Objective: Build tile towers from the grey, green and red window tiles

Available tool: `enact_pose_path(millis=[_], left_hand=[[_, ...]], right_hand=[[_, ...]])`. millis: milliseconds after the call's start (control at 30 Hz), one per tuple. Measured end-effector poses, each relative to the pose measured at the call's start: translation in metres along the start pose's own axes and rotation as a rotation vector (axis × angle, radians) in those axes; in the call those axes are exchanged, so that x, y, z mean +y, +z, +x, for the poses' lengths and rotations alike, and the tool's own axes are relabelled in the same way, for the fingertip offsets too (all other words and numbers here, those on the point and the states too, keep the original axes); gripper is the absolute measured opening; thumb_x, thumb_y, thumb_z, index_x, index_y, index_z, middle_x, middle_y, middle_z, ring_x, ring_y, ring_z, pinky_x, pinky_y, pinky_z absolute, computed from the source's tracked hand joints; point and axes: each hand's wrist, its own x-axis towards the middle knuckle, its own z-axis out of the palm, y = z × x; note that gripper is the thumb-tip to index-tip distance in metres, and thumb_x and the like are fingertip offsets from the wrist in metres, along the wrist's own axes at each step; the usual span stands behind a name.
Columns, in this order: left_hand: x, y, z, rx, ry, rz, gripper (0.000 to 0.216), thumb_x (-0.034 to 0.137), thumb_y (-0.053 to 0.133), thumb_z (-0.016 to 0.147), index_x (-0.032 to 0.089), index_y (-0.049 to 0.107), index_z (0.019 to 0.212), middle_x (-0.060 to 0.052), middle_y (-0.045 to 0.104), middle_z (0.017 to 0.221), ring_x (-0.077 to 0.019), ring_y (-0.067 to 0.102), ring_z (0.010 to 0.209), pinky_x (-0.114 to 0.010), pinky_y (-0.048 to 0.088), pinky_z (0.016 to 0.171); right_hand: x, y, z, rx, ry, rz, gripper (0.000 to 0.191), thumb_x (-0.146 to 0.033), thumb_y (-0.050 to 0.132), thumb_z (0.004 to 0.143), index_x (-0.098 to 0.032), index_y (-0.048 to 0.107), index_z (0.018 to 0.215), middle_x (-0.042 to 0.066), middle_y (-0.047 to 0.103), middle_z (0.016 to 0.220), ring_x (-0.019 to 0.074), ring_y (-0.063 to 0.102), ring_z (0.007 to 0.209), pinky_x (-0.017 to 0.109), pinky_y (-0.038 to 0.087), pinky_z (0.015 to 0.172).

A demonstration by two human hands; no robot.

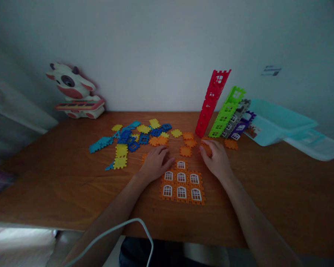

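Orange building tiles with white arched windows are joined into a flat panel [181,184], two rows of three with a single tile on top. My left hand [155,163] rests at the panel's upper left, fingers curved and thumb apart, with nothing seen in it. An orange tile [144,158] shows partly behind that hand. To the panel's upper right, my right hand [217,158] has its thumb and fingers around an orange tile [207,150], partly hidden by them. Loose orange tiles [185,151] lie between the hands.
Yellow tiles [120,162], blue tiles [133,146] and light-blue tiles [100,144] lie scattered at left. Red [211,100], green [228,111], grey and purple strips lean at the back right beside a turquoise bin [278,122]. A cow toy [75,92] stands back left. A white cable [122,224] crosses in front.
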Motion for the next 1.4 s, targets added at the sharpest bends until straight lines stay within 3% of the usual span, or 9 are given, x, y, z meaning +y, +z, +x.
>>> enact_pose_path(millis=[100, 200, 367, 533, 767, 900, 1067, 1400], left_hand=[[0.003, -0.002, 0.0, -0.018, 0.017, -0.01, 0.038, 0.045, 0.051, 0.101, 0.016, 0.061, 0.123, -0.014, 0.06, 0.134, -0.0286, 0.057, 0.125, -0.046, 0.046, 0.11], [0.003, -0.005, 0.0, -0.035, 0.002, -0.022, 0.037, 0.046, 0.05, 0.101, 0.017, 0.061, 0.12, -0.013, 0.062, 0.125, -0.0269, 0.061, 0.116, -0.044, 0.05, 0.104], [-0.006, -0.01, 0.0, -0.025, -0.016, 0.018, 0.036, 0.043, 0.046, 0.103, 0.016, 0.064, 0.118, -0.011, 0.061, 0.108, -0.0265, 0.061, 0.105, -0.043, 0.052, 0.096], [-0.01, -0.011, -0.001, 0.002, -0.002, -0.047, 0.03, 0.04, 0.051, 0.101, 0.016, 0.065, 0.113, -0.011, 0.061, 0.11, -0.026, 0.061, 0.107, -0.042, 0.051, 0.099], [-0.013, -0.013, 0.0, 0.043, 0.0, -0.029, 0.022, 0.039, 0.06, 0.095, 0.019, 0.061, 0.084, -0.008, 0.059, 0.103, -0.0241, 0.062, 0.099, -0.039, 0.054, 0.091], [-0.016, -0.016, 0.0, 0.049, -0.032, 0.11, 0.024, 0.043, 0.065, 0.092, 0.019, 0.064, 0.094, -0.009, 0.062, 0.104, -0.0271, 0.062, 0.101, -0.041, 0.052, 0.091], [-0.018, -0.016, -0.001, 0.066, -0.093, 0.163, 0.037, 0.051, 0.066, 0.09, 0.018, 0.066, 0.107, -0.012, 0.069, 0.102, -0.0315, 0.064, 0.102, -0.046, 0.049, 0.093], [-0.023, -0.015, 0.001, 0.145, -0.079, 0.007, 0.031, 0.028, 0.074, 0.083, 0.02, 0.063, 0.112, -0.008, 0.066, 0.112, -0.0256, 0.066, 0.103, -0.039, 0.055, 0.093]], right_hand=[[0.026, 0.0, 0.001, -0.021, -0.009, -0.131, 0.05, -0.041, 0.048, 0.099, -0.013, 0.056, 0.139, 0.021, 0.061, 0.138, 0.0358, 0.055, 0.129, 0.058, 0.043, 0.108], [0.04, 0.002, -0.002, -0.102, 0.02, -0.176, 0.052, -0.044, 0.043, 0.1, -0.012, 0.057, 0.139, 0.022, 0.063, 0.136, 0.0365, 0.058, 0.127, 0.059, 0.045, 0.105], [0.042, 0.007, -0.007, -0.087, 0.051, -0.252, 0.047, -0.049, 0.046, 0.098, -0.018, 0.068, 0.126, 0.018, 0.067, 0.122, 0.0344, 0.064, 0.112, 0.056, 0.05, 0.099], [0.042, 0.007, -0.01, -0.035, 0.081, -0.249, 0.042, -0.049, 0.05, 0.096, -0.017, 0.075, 0.107, 0.019, 0.063, 0.114, 0.0338, 0.063, 0.108, 0.053, 0.051, 0.097], [0.039, 0.004, -0.008, -0.051, 0.101, -0.192, 0.035, -0.055, 0.059, 0.09, -0.022, 0.07, 0.084, 0.014, 0.069, 0.102, 0.0329, 0.065, 0.099, 0.052, 0.051, 0.091], [0.035, 0.001, -0.005, -0.049, 0.161, -0.118, 0.036, -0.057, 0.061, 0.088, -0.022, 0.068, 0.081, 0.012, 0.071, 0.097, 0.0305, 0.066, 0.091, 0.05, 0.052, 0.086], [0.032, -0.001, -0.003, 0.019, 0.172, -0.04, 0.036, -0.053, 0.068, 0.084, -0.021, 0.069, 0.097, 0.012, 0.066, 0.1, 0.0268, 0.063, 0.087, 0.044, 0.054, 0.079], [0.02, 0.0, -0.004, 0.1, 0.149, 0.032, 0.021, -0.034, 0.059, 0.089, -0.021, 0.067, 0.104, 0.011, 0.07, 0.103, 0.0248, 0.065, 0.086, 0.041, 0.056, 0.077]])
